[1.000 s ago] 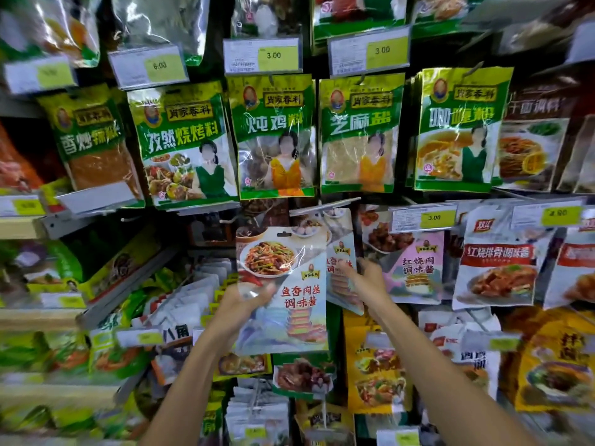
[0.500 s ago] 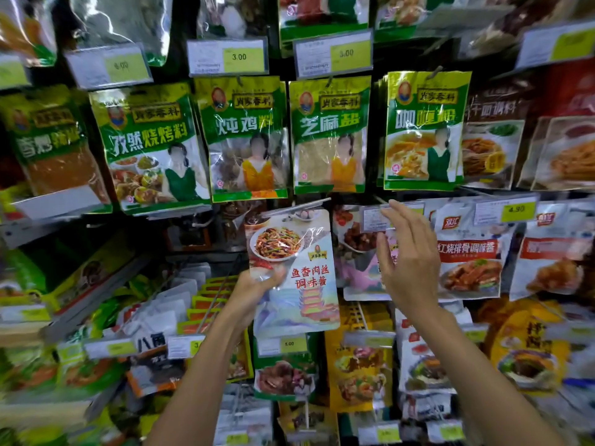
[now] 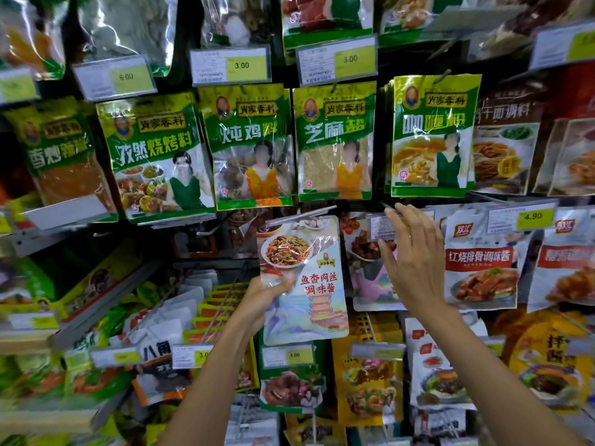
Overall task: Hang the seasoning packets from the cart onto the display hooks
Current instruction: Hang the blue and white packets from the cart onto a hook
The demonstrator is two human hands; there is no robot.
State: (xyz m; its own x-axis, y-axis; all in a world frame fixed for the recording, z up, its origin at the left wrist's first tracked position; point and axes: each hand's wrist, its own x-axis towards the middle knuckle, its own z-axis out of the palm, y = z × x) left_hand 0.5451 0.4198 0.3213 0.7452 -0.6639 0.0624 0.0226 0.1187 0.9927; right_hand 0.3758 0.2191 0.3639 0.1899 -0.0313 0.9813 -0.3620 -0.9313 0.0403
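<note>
A white seasoning packet [image 3: 309, 278] with a stir-fry picture and red characters is upright in front of the display wall. My left hand [image 3: 264, 294] grips its lower left edge. Its top sits just under a metal display hook [image 3: 302, 215] that juts out below the green packets. My right hand [image 3: 412, 259] is raised to the right of the packet with fingers spread, fingertips touching a price tag holder [image 3: 380, 225] at the end of the neighbouring hook. Behind that hand hangs a pink-and-white packet [image 3: 363, 272]. The cart is out of view.
Green seasoning packets [image 3: 254, 146] hang in a row above, with price tags [image 3: 230, 66] over them. Red-and-white rib sauce packets [image 3: 479, 259] hang to the right. More packets and tags fill the lower rows, and flat white packets [image 3: 180, 304] stand at the lower left.
My right hand let go of the packet's right edge, rose and moved right to the neighbouring hook's price tag. My left hand lifted the packet closer under the hook.
</note>
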